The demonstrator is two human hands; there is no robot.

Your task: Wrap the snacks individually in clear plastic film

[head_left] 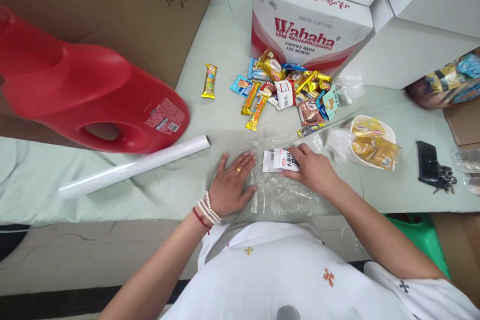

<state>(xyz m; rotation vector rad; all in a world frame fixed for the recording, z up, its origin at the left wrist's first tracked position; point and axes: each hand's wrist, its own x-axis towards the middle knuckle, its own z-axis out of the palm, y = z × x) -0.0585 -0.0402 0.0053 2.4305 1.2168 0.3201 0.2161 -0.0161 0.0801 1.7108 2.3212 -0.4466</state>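
Note:
My left hand [233,184] lies flat with its fingers stretched out, on the left edge of a clear plastic bag [281,196] spread over the table. In my right hand [314,170] are white snack packets [275,160] with red and black print, pinched between thumb and fingers above the bag. The packets overlap, so I cannot tell their exact number. Beyond the bag lies a pile of wrapped snacks [285,94] in gold, blue, red and brown wrappers. To my right, a white tub [390,132] holds yellow packets [369,144].
A red jug [112,85] and a white roll [135,166] lie left, before a cardboard box [123,5]. One yellow snack bar [209,81] sits apart. A Wahaha carton [307,30] stands behind the pile. A black case [426,160] with keys [445,178] lies far right.

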